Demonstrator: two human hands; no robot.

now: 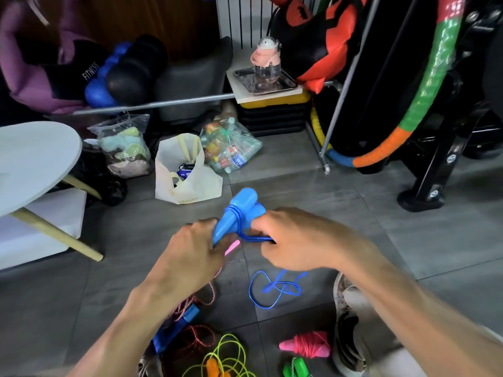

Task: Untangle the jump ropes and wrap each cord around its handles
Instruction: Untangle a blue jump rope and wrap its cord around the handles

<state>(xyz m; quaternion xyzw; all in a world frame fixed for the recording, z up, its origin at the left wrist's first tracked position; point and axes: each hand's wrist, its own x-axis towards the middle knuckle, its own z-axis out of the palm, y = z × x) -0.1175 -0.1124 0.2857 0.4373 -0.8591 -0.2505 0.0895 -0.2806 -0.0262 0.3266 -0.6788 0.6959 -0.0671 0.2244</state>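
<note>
Head view: left hand (194, 247) clamps the blue handles (236, 213) at their lower ends, right hand (294, 238) pinches the blue cord (257, 238) beside them, its loose tangle (275, 291) lying on the floor (313, 191) below, near the wound pink rope (307, 346).

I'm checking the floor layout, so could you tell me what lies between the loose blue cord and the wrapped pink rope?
In the head view, only bare grey floor separates the blue cord from the pink rope.
</note>
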